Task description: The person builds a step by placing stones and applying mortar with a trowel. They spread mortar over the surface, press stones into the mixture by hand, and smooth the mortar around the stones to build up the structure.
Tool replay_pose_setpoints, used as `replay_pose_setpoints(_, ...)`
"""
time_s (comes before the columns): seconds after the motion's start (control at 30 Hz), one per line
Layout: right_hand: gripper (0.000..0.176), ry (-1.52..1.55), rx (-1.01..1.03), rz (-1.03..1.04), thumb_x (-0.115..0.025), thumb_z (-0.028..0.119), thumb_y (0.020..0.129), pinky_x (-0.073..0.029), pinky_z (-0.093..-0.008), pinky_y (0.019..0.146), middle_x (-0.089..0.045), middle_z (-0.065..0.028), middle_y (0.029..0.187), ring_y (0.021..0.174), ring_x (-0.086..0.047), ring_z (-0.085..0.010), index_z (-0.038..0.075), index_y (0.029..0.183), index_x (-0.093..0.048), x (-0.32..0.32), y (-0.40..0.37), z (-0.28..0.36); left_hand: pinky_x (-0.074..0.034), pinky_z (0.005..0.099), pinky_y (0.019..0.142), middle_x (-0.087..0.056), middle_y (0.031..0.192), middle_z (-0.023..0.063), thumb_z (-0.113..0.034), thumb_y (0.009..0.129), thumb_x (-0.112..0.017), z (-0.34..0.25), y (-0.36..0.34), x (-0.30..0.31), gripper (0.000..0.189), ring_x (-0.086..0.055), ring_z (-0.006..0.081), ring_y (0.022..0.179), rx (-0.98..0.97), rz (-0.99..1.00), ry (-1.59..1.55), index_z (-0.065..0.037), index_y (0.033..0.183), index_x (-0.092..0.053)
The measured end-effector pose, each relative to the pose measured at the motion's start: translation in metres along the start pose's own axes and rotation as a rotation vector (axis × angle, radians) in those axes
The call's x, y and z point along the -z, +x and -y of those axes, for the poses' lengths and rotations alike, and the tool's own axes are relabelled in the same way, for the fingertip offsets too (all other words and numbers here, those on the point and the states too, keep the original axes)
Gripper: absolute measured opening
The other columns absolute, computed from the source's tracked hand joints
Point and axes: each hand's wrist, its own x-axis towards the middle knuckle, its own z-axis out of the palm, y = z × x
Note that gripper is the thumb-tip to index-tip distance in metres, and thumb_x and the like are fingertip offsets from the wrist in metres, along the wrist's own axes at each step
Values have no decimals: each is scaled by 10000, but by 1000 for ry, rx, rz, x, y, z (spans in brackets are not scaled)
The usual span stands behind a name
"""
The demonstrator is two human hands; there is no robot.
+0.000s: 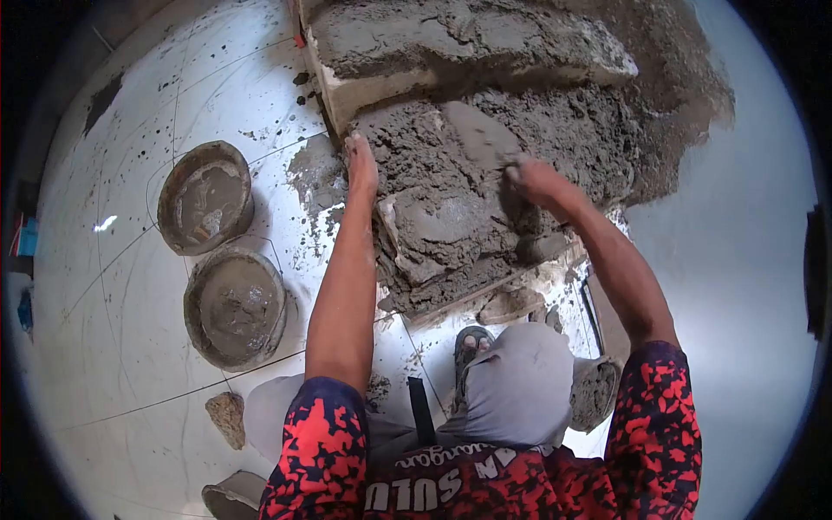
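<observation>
My right hand [536, 180] grips the handle of a mortar-coated trowel [481, 134], whose blade lies flat on a layer of wet grey mortar [555, 139] spread over a low block course. My left hand [361, 166] rests with fingers together against the left edge of the mortar bed, holding nothing I can see. A pale block [381, 87] shows under the mortar further back. Lumps of mortar [438, 234] hang over the near side between my arms.
Two round pans smeared with mortar [206, 198] [236, 308] sit on the white tiled floor [130, 286] at left. Spilled mortar [316, 178] lies by the block. My sandalled foot [472, 342] and grey-trousered knees are below. A small mortar-caked bucket [594, 394] stands at right.
</observation>
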Motion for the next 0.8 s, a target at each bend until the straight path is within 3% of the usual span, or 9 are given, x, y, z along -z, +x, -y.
replay_pose_setpoints(0.13, 312, 50, -356, 198, -431, 285, 952, -424, -483, 703, -579, -276, 857, 794, -568, -415, -23, 998, -451, 62, -31, 14, -137, 319, 1115, -174, 1493, 174, -571, 942, -212, -15, -32, 11, 777, -169, 271, 1379, 30, 75, -135, 37, 1424, -180)
replay_pose_setpoints(0.27, 394, 113, 25, 44, -415, 373, 954, -424, -483, 689, -557, -283, 827, 792, -568, -410, -18, 960, -459, 41, -77, 20, -214, 336, 1087, -269, 1462, 169, -595, 938, -232, -27, -27, 13, 789, -277, 273, 1338, 101, 178, -357, 33, 1416, -233)
replay_pose_setpoints(0.37, 349, -40, 27, 151, -440, 344, 939, -469, -454, 711, -608, -258, 857, 781, -608, -382, 29, 1076, -499, 30, -95, 6, -225, 331, 1081, -284, 1454, 164, -586, 941, -240, -24, -28, 17, 776, -294, 262, 1324, 137, 187, -305, 29, 1414, -247)
replay_pose_setpoints(0.43, 380, -9, -181, 112, -448, 349, 934, -466, -459, 742, -609, -277, 905, 839, -612, -394, 18, 1118, -480, 13, -80, -57, -233, 328, 1077, -293, 1449, 160, -581, 943, -245, -26, -28, 16, 767, -305, 254, 1314, 153, 198, -274, 27, 1412, -256)
replay_pose_setpoints(0.47, 381, -111, -123, -28, -447, 339, 931, -466, -437, 722, -610, -234, 893, 791, -606, -339, 3, 1109, -461, 8, -70, -91, -233, 328, 1077, -293, 1449, 160, -581, 943, -245, -25, -25, 17, 767, -305, 254, 1314, 148, 194, -273, 27, 1412, -256)
replay_pose_setpoints(0.53, 321, 298, -329, -81, -496, 283, 910, -463, -410, 686, -577, -168, 893, 737, -560, -271, 13, 1081, -467, 35, -68, -81, -231, 325, 1077, -299, 1445, 156, -570, 946, -250, -18, -27, 19, 754, -307, 249, 1312, 138, 205, -267, 27, 1407, -265)
replay_pose_setpoints(0.63, 300, 332, -314, -6, -551, 227, 880, -455, -383, 666, -526, -121, 904, 718, -505, -226, 28, 1089, -470, 77, -75, -23, -229, 322, 1078, -308, 1439, 151, -553, 950, -258, -8, -25, 23, 735, -309, 242, 1309, 101, 209, -283, 27, 1400, -280)
replay_pose_setpoints(0.73, 386, 675, -210, 71, -619, 229, 833, -466, -408, 706, -548, -142, 885, 747, -551, -253, 20, 1122, -472, 76, -79, 20, -226, 318, 1078, -317, 1433, 145, -537, 955, -265, -2, -21, 15, 715, -311, 235, 1306, 75, 189, -319, 27, 1393, -294)
replay_pose_setpoints(0.8, 401, 453, -98, -8, -628, 241, 824, -463, -396, 708, -569, -147, 902, 767, -557, -251, 17, 1119, -475, 51, -67, 29, -225, 315, 1079, -322, 1429, 141, -526, 957, -270, 1, -13, 11, 702, -312, 231, 1304, 67, 190, -334, 27, 1388, -304)
